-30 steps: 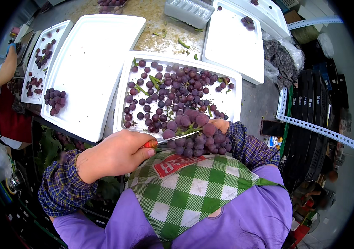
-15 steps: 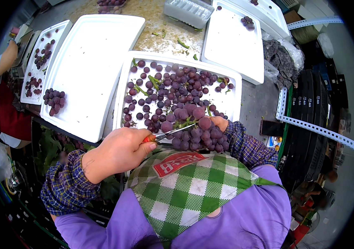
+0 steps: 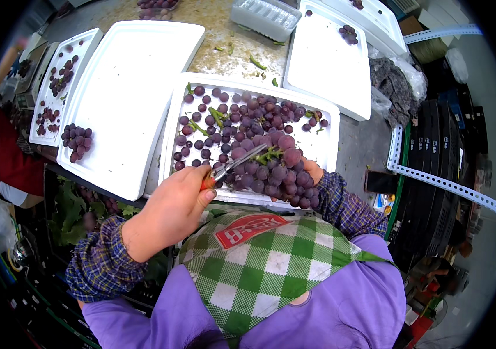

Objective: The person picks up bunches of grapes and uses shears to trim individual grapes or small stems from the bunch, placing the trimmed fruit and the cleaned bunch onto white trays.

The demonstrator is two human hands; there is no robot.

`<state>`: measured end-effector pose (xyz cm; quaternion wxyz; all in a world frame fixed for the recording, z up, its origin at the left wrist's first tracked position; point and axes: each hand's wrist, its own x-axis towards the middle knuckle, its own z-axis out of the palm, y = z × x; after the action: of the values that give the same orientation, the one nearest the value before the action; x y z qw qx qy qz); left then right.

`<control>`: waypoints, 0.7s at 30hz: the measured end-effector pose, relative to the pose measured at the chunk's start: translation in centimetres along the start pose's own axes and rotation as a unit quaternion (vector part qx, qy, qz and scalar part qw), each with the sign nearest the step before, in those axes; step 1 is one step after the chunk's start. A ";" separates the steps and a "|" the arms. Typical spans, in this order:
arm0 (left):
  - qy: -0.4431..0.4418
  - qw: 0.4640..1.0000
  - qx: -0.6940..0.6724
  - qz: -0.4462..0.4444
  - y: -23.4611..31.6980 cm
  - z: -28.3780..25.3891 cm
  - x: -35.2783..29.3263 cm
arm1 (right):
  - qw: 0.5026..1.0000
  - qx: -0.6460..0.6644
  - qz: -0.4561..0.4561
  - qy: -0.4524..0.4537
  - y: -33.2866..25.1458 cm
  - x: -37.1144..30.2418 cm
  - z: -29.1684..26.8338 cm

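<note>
The left hand grips scissors; just right of it, the right hand holds the grape bunch, a loose-grape tray beyond. Stem trimming seems in hand; the next snip likely calls for sparing berries.

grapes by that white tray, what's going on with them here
A person's left hand holds orange-handled snips, their tips close to the green stem of a bunch of dark grapes. The right hand, partly hidden behind the bunch, holds it up over the near edge of the white tray. Scattered grapes and green stem pieces lie in that tray. Whether the blades touch the stem isn't clear.
</note>
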<state>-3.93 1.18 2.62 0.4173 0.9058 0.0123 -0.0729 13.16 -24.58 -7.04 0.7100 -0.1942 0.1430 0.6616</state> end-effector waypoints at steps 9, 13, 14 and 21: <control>0.082 0.996 0.015 0.037 -0.1 4.9 -0.9 | 0.999 -0.024 -0.018 -0.020 0.3 -1.1 -3.5; 0.100 0.993 0.037 0.045 0.4 5.2 -0.9 | 0.999 -0.030 -0.020 0.017 0.5 -1.5 -3.2; 0.100 0.993 0.042 0.047 0.5 5.2 -0.9 | 0.999 -0.037 -0.019 -0.002 0.4 -1.5 -3.2; 0.104 0.993 0.048 0.039 0.9 5.5 -1.0 | 0.999 -0.035 -0.013 -0.031 0.6 -1.4 -3.1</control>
<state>-5.49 -3.51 -0.06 0.3725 0.9271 0.0169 0.0378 12.59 -27.19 -9.19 0.7152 -0.2002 0.0949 0.6628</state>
